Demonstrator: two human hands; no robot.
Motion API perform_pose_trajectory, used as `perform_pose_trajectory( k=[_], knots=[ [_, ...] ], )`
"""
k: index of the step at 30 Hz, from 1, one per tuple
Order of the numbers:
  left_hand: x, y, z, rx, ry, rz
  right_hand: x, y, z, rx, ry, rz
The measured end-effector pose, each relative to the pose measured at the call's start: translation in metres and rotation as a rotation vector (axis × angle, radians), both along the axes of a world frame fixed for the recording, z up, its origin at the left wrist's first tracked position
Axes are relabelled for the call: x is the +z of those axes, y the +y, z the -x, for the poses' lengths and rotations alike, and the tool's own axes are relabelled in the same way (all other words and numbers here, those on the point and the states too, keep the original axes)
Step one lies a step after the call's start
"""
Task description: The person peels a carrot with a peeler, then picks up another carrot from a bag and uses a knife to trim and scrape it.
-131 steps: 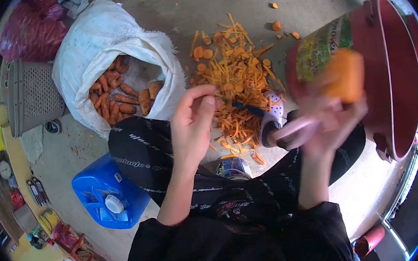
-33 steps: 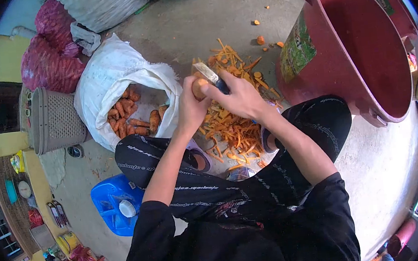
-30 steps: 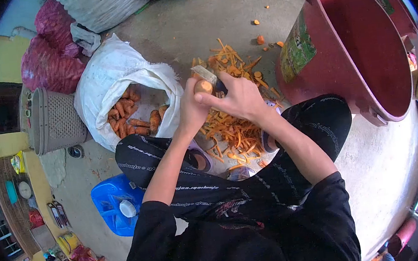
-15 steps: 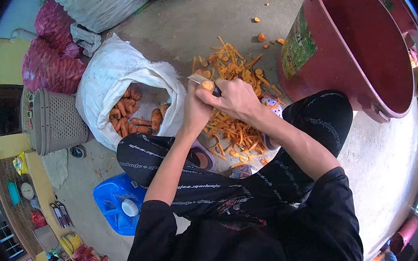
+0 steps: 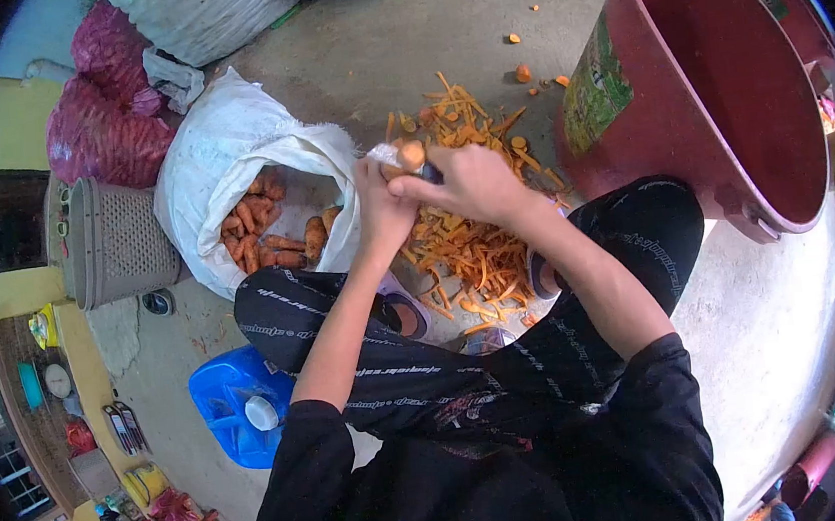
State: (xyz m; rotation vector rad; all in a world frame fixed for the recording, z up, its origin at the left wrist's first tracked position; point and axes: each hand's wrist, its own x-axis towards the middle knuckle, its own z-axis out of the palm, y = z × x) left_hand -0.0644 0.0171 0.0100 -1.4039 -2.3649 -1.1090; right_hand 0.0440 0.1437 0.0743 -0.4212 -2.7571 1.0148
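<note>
My left hand is closed around a carrot, whose orange cut end points up. In my right hand is a knife; its dark handle shows between the fingers, and the pale blade is blurred against the carrot. Both hands meet above a heap of orange peelings on the floor between my feet. Left of my hands, a white sack lies with its mouth open toward me, and unpeeled carrots show inside it.
A large red tub stands at my right knee. On the left are a blue jerrycan, a grey plastic basket and a pink mesh sack. Full white sacks stand farther back. Several carrot ends are scattered on the concrete floor.
Both hands have shifted slightly left and up, with the carrot and knife still together. The knife blade is now more blurred. The surroundings look the same.
</note>
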Motion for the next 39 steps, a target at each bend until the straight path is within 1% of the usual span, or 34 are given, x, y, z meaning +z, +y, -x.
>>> perform_pose_trajectory(
  k=[3, 4, 7, 8, 10, 11, 12, 13, 15, 16, 18, 19, 20, 22, 23, 25, 26, 29, 30, 33, 36, 39],
  knots=[
    [0.007, -0.005, 0.008, 0.012, 0.011, 0.120, 0.003, 0.015, -0.007, -0.025, 0.014, -0.022],
    [0.012, -0.006, 0.009, -0.003, -0.529, 0.068, 0.000, 0.021, -0.009, -0.011, -0.075, -0.006],
    [0.038, -0.007, 0.014, 0.113, -1.201, 0.316, -0.010, 0.029, -0.017, 0.045, 0.088, -0.239],
    [0.051, -0.007, 0.014, 0.146, -1.352, 0.381, -0.013, 0.030, -0.016, 0.019, -0.021, -0.226],
    [0.039, -0.014, 0.021, -0.045, -1.544, 0.148, -0.013, 0.034, -0.010, -0.032, -0.236, -0.204],
    [0.034, -0.017, 0.023, -0.140, -1.631, 0.024, -0.011, 0.035, -0.011, -0.033, -0.269, -0.189],
    [0.034, -0.018, 0.023, -0.192, -1.654, -0.087, 0.002, 0.035, -0.012, -0.032, -0.303, -0.173],
    [0.035, -0.017, 0.027, -0.234, -1.749, -0.140, 0.009, 0.035, -0.012, -0.032, -0.337, -0.160],
    [0.039, -0.015, 0.035, -0.330, -1.938, -0.253, 0.005, 0.037, -0.010, -0.148, -0.291, -0.141],
    [0.039, -0.015, 0.032, -0.280, -1.793, -0.244, 0.003, 0.038, -0.010, -0.203, -0.271, -0.132],
    [0.041, -0.012, 0.022, -0.175, -1.500, -0.228, 0.000, 0.044, -0.012, -0.180, -0.142, -0.002],
    [0.041, -0.012, 0.021, -0.182, -1.457, -0.225, 0.001, 0.046, -0.011, -0.165, -0.077, 0.062],
    [0.042, -0.011, 0.021, -0.189, -1.412, -0.224, 0.002, 0.047, -0.011, -0.127, 0.018, 0.025],
    [0.032, -0.008, 0.021, -0.164, -1.329, -0.218, 0.008, 0.044, -0.005, -0.143, -0.013, 0.153],
    [0.029, -0.008, 0.020, -0.132, -1.297, -0.171, 0.011, 0.043, -0.003, -0.157, -0.030, 0.218],
    [0.032, -0.004, 0.015, -0.079, -1.233, -0.070, 0.016, 0.036, 0.003, -0.213, -0.024, 0.248],
    [0.027, -0.002, 0.012, -0.085, -1.113, -0.123, 0.019, 0.032, 0.007, -0.243, -0.019, 0.263],
    [0.031, -0.001, 0.006, -0.133, -0.628, -0.034, 0.027, 0.020, 0.015, -0.256, -0.119, 0.315],
    [0.033, 0.001, 0.003, -0.168, -0.569, -0.127, 0.027, 0.015, 0.017, -0.225, -0.076, 0.226],
    [0.033, -0.003, 0.003, -0.218, -0.484, -0.097, 0.024, 0.004, 0.021, -0.201, -0.028, 0.091],
    [0.029, -0.002, 0.001, -0.176, -0.494, -0.076, 0.016, 0.000, 0.023, -0.221, -0.007, 0.039],
    [0.023, 0.000, 0.003, -0.158, -0.415, -0.076, 0.014, -0.002, 0.023, -0.230, -0.015, 0.020]
  ],
)
